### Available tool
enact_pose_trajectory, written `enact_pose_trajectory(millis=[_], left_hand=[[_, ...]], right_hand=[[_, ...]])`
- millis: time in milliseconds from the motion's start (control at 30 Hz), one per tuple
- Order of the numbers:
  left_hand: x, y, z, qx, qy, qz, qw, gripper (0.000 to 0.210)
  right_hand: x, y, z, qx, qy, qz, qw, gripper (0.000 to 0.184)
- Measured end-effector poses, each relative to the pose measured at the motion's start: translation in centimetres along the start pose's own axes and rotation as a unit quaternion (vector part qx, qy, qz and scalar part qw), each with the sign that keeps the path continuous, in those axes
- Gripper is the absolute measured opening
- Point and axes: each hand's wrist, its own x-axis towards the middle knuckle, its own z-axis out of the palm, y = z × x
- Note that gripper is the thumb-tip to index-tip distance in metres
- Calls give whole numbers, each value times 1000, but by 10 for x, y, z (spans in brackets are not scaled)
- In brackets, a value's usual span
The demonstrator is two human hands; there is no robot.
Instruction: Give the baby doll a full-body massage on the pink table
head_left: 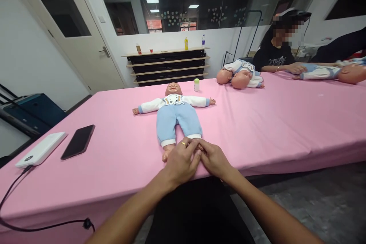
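Note:
A baby doll [178,118] in a white and light blue outfit lies on its back on the pink-covered table, arms spread and head away from me. My left hand [183,160], with a gold ring, and my right hand [214,157] close together around the doll's foot at the right of the picture. That foot is mostly hidden under my fingers. The doll's other bare foot [166,153] shows beside my left hand. Just past the doll's head stands a small white bottle with a green cap [196,85].
On the left lie a dark phone [78,142] and a white power bank [41,149] with a black cable. Two more dolls [240,74] are heaped at the far edge. A co-worker [274,51] at right handles another doll [323,72]. Shelves [168,65] stand behind the table.

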Motion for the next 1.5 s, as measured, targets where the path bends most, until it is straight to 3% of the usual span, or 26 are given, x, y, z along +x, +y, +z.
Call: enact_pose_trajectory(millis=[200, 300, 533, 700, 867, 1033, 1133, 1300, 1500], left_hand=[[5, 2, 29, -76, 33, -120, 989, 50], [8, -1, 31, -94, 23, -153, 983, 53], [12, -5, 24, -221, -9, -154, 963, 57], [21, -12, 33, -347, -87, -183, 916, 65], [19, -14, 47, -406, -44, -179, 895, 59], [19, -15, 45, -434, -46, -182, 881, 58], [20, -15, 44, -451, -37, -184, 873, 57], [18, -14, 43, -458, -35, -157, 875, 51], [18, -15, 46, -451, -14, -176, 875, 52]], right_hand=[[-6, 5, -7, 10, 8, -35, 999, 30], [-7, 6, -6, -11, 8, -45, 999, 34], [-9, 15, 2, -13, 14, -87, 996, 44], [-12, 19, 3, 0, 109, -73, 991, 40], [-15, 18, 5, 1, 162, -63, 985, 34], [-14, 13, 6, -5, 221, -53, 974, 16], [-12, 11, 6, -37, 215, -66, 974, 16], [-6, 13, 9, -66, 160, -65, 983, 38], [-3, 18, 10, -58, 146, -79, 984, 37]])
